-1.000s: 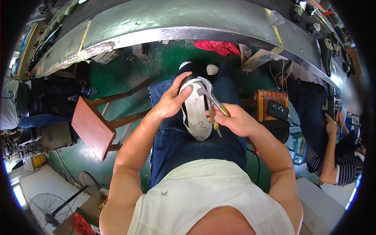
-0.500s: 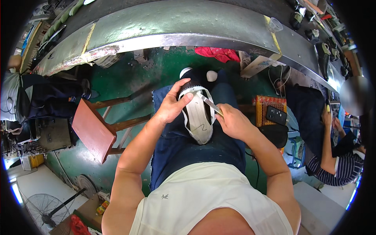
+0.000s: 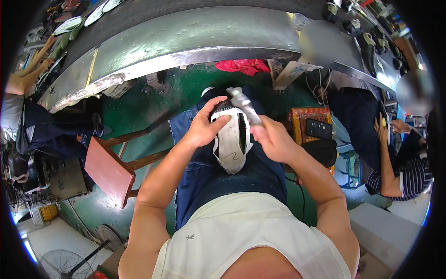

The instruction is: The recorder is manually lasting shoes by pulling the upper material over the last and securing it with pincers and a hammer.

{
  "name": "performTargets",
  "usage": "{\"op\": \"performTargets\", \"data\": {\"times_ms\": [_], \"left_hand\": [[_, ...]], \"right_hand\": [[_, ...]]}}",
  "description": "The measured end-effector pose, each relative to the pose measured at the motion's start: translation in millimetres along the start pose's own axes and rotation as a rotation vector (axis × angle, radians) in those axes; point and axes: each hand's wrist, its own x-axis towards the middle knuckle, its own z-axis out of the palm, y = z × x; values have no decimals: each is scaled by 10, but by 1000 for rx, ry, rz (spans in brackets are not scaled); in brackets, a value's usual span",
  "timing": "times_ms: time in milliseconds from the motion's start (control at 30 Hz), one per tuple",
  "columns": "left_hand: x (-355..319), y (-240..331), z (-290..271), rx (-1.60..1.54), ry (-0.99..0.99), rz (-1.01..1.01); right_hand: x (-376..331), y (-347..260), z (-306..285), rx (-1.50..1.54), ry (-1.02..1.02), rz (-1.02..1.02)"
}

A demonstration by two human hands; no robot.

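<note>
A shoe upper on a last (image 3: 231,139) lies sole up across my lap, its pale insole board facing me and a dark, rough-edged strip at the far end. My left hand (image 3: 206,123) grips that far end from the left, thumb pressed on the sole and fingers over the edge. My right hand (image 3: 274,137) is closed round a silvery metal hand tool (image 3: 245,104), blurred by motion, whose wide head points away and to the left. The tool is raised beside the shoe's far right edge; whether it touches cannot be made out.
A long metal-topped bench (image 3: 195,39) crosses ahead. A reddish stool (image 3: 109,167) stands left. On the right, a dark phone (image 3: 318,129) lies on a patterned box (image 3: 297,135). One person (image 3: 392,172) works at right, another (image 3: 51,116) at left. A fan (image 3: 62,262) is lower left.
My right hand has lifted the metal tool off the sole and swung its head away from me. The left hand keeps its hold. The whole view has shifted slightly.
</note>
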Motion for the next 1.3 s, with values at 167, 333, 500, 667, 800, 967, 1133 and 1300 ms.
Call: {"op": "performTargets", "data": {"times_ms": [167, 333, 500, 667, 800, 967, 1133, 1300], "left_hand": [[273, -145, 141, -100, -156, -125], [150, -702, 366, 350, 19, -394], [-389, -824, 314, 173, 158, -229], [-248, -738, 480, -66, 34, -367], [-349, -679, 284, -193, -145, -508], [-508, -588, 408, -141, -110, -425], [-317, -810, 580, -22, -160, -382], [-449, -829, 524, 3, -208, -315]], "right_hand": [[46, 395, -222, 37, -71, 358], [-25, 1014, 58, -122, 11, 765], [-290, 1072, 589, 69, 150, 631], [-365, 1186, 631, -81, 168, 650], [-413, 1125, 571, -77, 89, 643], [-426, 1053, 142, -327, -281, 412], [-943, 565, -517, -160, -216, 599], [-594, 547, -330, -328, -421, 84]]}}
